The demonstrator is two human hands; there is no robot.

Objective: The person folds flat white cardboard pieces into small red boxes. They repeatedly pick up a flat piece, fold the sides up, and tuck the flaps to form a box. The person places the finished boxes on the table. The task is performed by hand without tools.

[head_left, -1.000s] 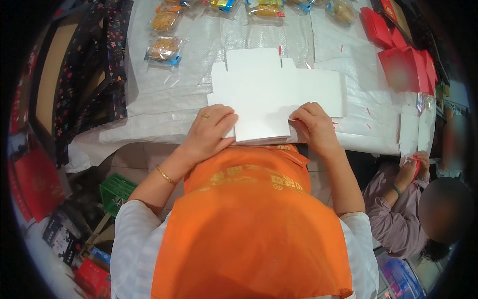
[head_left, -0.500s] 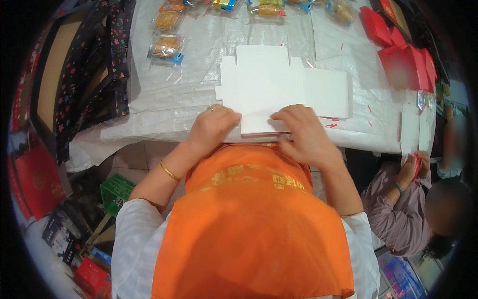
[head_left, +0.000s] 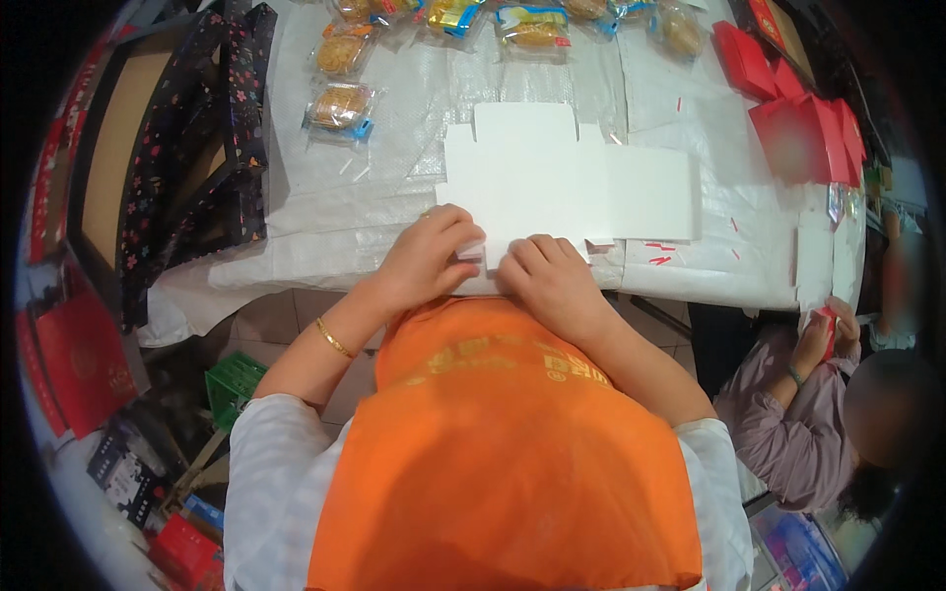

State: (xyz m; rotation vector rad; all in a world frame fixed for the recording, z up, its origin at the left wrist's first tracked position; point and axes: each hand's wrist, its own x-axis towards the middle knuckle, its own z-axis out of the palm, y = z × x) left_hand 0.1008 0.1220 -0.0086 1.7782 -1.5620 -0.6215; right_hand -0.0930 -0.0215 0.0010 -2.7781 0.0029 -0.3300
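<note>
An unfolded white cardboard box blank [head_left: 532, 177] lies on the table right in front of me, its wide side panel [head_left: 650, 192] reaching out to the right. With bent fingers my left hand [head_left: 434, 254] grips a small flap at its near left corner. My right hand [head_left: 550, 278] is curled over the near edge, fingertips close together on the front flap. The thumbs and the underside of that flap are mostly hidden. Both hands are close to my orange apron [head_left: 493, 453].
Several clear-wrapped pastries [head_left: 340, 104] lie at the far side. Black floral boxes [head_left: 187, 148] stand at the left, red boxes [head_left: 803, 138] at the right. Small red strips [head_left: 665, 260] are scattered on the white table cover [head_left: 394, 187]. At the right, a person's hands [head_left: 826, 330] hold something red.
My right hand has moved left and nearer to me along the front edge, closer to my left hand. The near flap now looks bent, and the blank sits slightly lower in view.
</note>
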